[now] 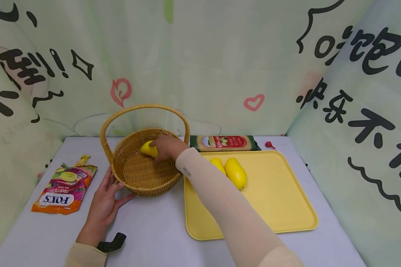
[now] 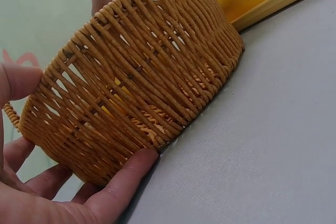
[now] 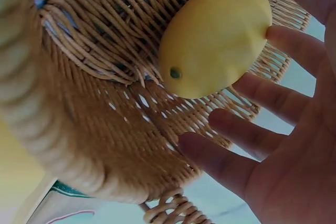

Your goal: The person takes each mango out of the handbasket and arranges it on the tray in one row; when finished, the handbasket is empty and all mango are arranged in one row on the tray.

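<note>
My left hand (image 1: 103, 205) holds the near left side of a wicker basket (image 1: 153, 183) with a tall arched handle. In the left wrist view, one fingertip (image 2: 23, 81) lies at the rim and another digit runs along the base. Inside the basket is a yellow mango (image 3: 215, 43), resting against the woven wall. My right hand (image 1: 167, 147) reaches in over the right rim, its fingers spread and nearly straight. The right wrist view shows the index fingertip right at the mango's end, with the other fingers stretched out beside it.
A yellow tray (image 1: 270, 200) on the right bears two more mangoes (image 1: 235, 173), partly behind my right forearm. Behind it lie a long packet (image 1: 225, 143) with a red label and a red lollipop (image 1: 269, 144). A FOX'S candy bag (image 1: 65, 189) lies left.
</note>
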`<control>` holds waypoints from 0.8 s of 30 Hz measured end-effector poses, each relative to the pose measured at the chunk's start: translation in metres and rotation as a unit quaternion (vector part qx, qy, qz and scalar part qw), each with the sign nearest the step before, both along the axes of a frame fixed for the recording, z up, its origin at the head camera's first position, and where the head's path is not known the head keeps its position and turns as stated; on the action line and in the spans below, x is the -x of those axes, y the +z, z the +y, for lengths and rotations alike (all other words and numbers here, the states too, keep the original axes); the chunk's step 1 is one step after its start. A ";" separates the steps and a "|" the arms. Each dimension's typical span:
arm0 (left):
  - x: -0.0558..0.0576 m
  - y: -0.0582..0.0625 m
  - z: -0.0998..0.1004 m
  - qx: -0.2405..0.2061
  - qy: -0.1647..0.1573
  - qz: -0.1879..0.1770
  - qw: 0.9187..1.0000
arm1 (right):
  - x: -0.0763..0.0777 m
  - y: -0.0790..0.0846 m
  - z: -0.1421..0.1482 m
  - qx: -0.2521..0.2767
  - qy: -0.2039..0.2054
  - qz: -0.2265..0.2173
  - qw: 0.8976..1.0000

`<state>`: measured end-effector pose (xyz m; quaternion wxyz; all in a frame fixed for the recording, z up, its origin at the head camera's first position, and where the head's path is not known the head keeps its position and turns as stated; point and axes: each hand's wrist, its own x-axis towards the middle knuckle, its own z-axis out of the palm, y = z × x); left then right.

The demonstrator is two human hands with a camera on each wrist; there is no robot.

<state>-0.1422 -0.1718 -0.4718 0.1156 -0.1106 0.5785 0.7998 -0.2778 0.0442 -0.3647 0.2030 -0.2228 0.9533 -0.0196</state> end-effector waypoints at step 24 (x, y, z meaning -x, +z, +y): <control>0.001 -0.002 0.000 0.003 0.003 0.000 1.000 | -0.001 0.000 -0.019 -0.007 0.009 -0.013 1.000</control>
